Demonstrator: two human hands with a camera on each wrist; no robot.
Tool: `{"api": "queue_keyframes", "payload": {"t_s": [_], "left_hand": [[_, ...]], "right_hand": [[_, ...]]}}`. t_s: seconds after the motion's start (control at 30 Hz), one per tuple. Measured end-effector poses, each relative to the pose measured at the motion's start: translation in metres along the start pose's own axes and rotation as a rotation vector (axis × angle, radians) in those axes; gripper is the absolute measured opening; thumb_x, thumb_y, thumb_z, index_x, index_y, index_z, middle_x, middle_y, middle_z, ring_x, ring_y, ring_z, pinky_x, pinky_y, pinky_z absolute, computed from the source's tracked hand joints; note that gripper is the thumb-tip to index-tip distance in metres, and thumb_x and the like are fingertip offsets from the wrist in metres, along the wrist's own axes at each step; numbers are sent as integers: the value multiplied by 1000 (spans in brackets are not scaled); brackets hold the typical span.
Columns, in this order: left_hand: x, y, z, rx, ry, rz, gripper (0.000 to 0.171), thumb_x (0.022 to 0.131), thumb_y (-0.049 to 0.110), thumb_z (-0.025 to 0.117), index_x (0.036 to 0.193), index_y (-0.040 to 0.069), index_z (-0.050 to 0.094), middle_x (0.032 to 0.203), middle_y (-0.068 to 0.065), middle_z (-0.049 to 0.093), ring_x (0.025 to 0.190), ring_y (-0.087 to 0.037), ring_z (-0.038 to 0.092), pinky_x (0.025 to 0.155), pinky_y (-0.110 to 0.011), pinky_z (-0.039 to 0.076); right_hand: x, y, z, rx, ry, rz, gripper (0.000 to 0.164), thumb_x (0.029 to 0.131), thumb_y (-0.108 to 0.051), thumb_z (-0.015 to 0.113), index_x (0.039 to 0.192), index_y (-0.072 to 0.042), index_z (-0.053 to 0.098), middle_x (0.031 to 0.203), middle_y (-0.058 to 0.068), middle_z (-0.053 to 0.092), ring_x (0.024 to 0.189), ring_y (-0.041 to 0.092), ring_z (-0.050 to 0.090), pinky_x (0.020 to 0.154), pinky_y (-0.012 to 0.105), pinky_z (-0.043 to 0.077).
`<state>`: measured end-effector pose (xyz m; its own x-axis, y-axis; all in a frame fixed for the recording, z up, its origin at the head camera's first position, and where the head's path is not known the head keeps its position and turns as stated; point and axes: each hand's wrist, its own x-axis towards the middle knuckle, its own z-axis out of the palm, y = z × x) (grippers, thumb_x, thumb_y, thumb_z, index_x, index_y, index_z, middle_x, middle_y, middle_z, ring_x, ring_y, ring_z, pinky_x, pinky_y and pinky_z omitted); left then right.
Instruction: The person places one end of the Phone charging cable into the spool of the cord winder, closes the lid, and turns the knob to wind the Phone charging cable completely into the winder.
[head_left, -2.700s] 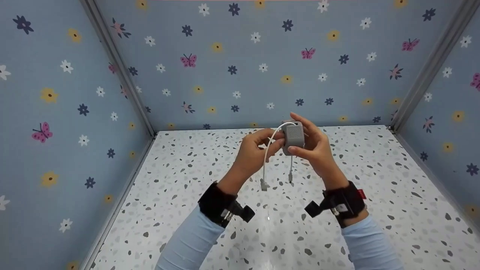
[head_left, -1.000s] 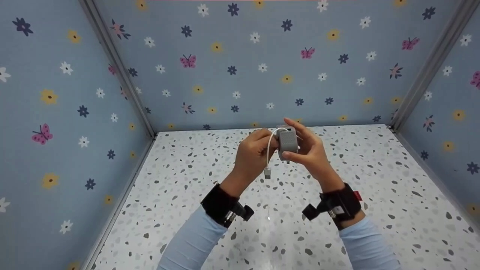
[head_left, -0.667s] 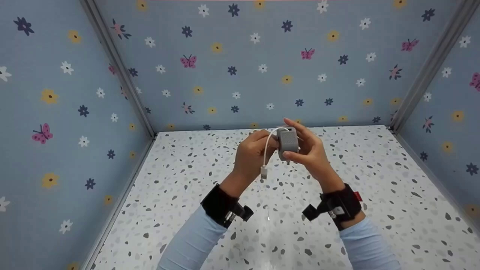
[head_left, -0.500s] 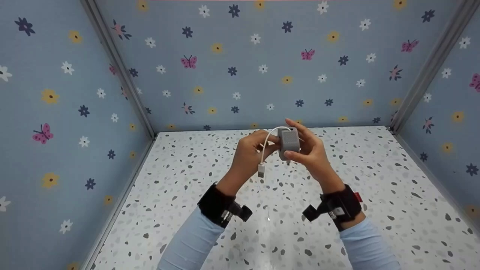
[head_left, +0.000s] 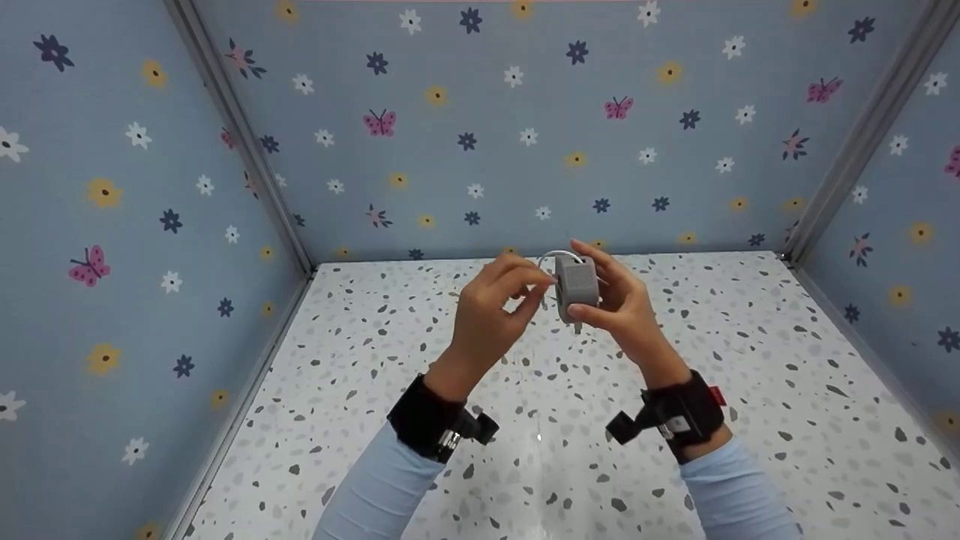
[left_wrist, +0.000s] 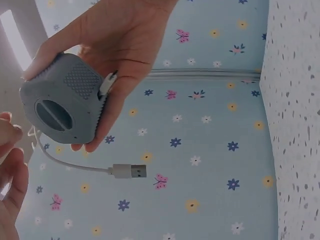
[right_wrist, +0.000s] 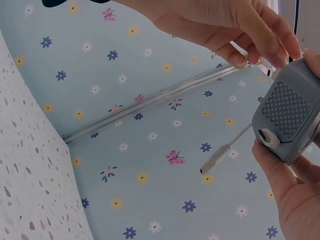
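My right hand (head_left: 628, 304) holds a grey cable winder (head_left: 580, 283) between thumb and fingers, above the table near the back wall. In the left wrist view its side carries a round recessed knob (left_wrist: 54, 115) with a bar across it. A white cable (left_wrist: 70, 162) leaves the case and ends in a dangling USB plug (left_wrist: 127, 171). On the other edge a small connector (right_wrist: 270, 138) sits close against the case. My left hand (head_left: 486, 307) is beside the knob side, thumb and index bent toward each other; the left wrist view shows a gap to the case.
A white speckled table (head_left: 360, 420) lies below both hands. Blue flowered panels stand behind (head_left: 450, 150) and on the left (head_left: 135, 315) and right (head_left: 900, 247), with grey metal posts (head_left: 247, 150) at the corners. Each wrist wears a black camera strap (head_left: 427, 416).
The small connector, hanging on a length of cable at first, is now up against the case. My left hand has drawn left off the knob side. The USB plug has swung out of head view.
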<state>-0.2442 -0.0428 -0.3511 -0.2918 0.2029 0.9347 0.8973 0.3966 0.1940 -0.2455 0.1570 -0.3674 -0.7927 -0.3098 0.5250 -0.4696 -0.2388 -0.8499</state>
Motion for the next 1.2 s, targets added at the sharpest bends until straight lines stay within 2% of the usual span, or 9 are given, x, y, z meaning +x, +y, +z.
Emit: {"api": "queue_keyframes", "payload": {"t_s": [0.13,0.43,0.53,0.7,0.77,0.87,1.07,1.13,1.2], "left_hand": [[-6,-2,6,89,-102,79,5,90,14,69,91,9,69,96,-2,65,87,-11,63,75,-20,51],[-14,-2,13,-120,-131,-115,14,90,11,68,101,5,61,96,-7,63,76,-13,59,68,-24,51],[-13,3,14,-312,-159,-327,12,93,10,65,102,3,59,90,-4,62,69,-11,57,64,-24,50],[-7,10,13,-706,-124,-817,9,93,4,60,99,1,54,77,2,62,57,-9,49,54,-22,44],[-6,10,13,-787,-102,-890,8,94,3,60,99,0,54,75,1,63,57,-9,48,54,-22,42],[-9,9,13,-745,-102,-795,9,95,6,60,100,-1,58,79,1,63,58,-9,49,54,-22,43],[-20,-5,18,-194,-23,-251,5,91,11,68,95,9,70,85,-2,62,54,-11,47,51,-25,42],[-22,-8,20,-55,1,-133,4,89,13,70,93,12,70,83,-2,61,54,-11,47,51,-25,42],[-22,-9,20,25,-1,-76,6,88,16,71,92,12,70,82,-2,60,55,-11,48,51,-23,42]], "right_hand": [[0,-1,-1,11,-4,2,74,84,-5,73,149,-9,37,133,10,52,109,23,58,78,28,54],[-1,0,2,4,-30,-17,76,83,-10,76,148,-6,37,132,11,53,112,25,56,84,30,54],[-1,1,3,-2,-38,-22,75,82,-11,76,147,-6,38,133,10,53,112,24,57,83,30,54],[-1,3,4,-24,-50,-24,74,82,-7,76,147,-5,38,133,8,53,110,23,57,80,29,55],[-1,3,4,-30,-50,-22,75,82,-8,76,147,-5,38,133,8,53,109,23,58,80,29,55],[-1,2,4,-27,-40,-22,75,82,-8,76,147,-5,39,132,8,54,110,23,58,82,29,55],[1,1,5,2,-35,-15,76,81,-8,77,146,-5,39,129,10,55,110,24,58,83,30,55],[1,1,5,2,-37,-7,76,81,-9,77,147,-5,39,130,10,55,110,24,57,82,30,55],[1,1,5,0,-34,-1,76,81,-11,77,147,-6,39,129,10,55,111,23,57,82,30,55]]}}
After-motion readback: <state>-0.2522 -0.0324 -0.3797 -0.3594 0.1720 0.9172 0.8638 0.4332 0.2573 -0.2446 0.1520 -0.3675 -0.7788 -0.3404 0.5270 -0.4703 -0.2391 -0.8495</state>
